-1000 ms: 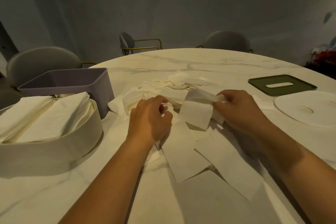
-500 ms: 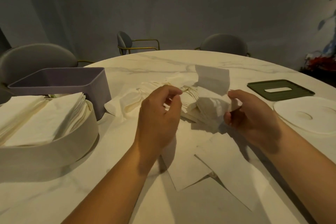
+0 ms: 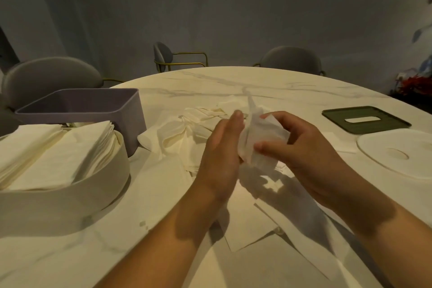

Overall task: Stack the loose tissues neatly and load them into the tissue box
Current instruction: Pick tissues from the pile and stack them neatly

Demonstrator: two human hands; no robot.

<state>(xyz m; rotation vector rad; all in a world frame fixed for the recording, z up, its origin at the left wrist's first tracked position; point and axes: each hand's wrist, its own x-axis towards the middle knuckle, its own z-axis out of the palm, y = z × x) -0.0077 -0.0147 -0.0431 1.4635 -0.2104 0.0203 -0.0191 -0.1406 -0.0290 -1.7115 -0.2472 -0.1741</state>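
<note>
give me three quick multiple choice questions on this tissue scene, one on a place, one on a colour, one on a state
1. Where does the dark green lid lie?
A) on the table, far right
B) in a box
C) on a chair

2. What colour is the rectangular box behind the round white box?
A) red
B) purple
C) yellow

3. How is the crumpled tissue held?
A) flat on the table
B) gripped by the right hand, left hand flat against it
C) in the round box

Key: 1 A, it rests on the marble near the right edge; 2 B, its walls are purple; 3 B, the right hand curls round it and the left lies straight.
</note>
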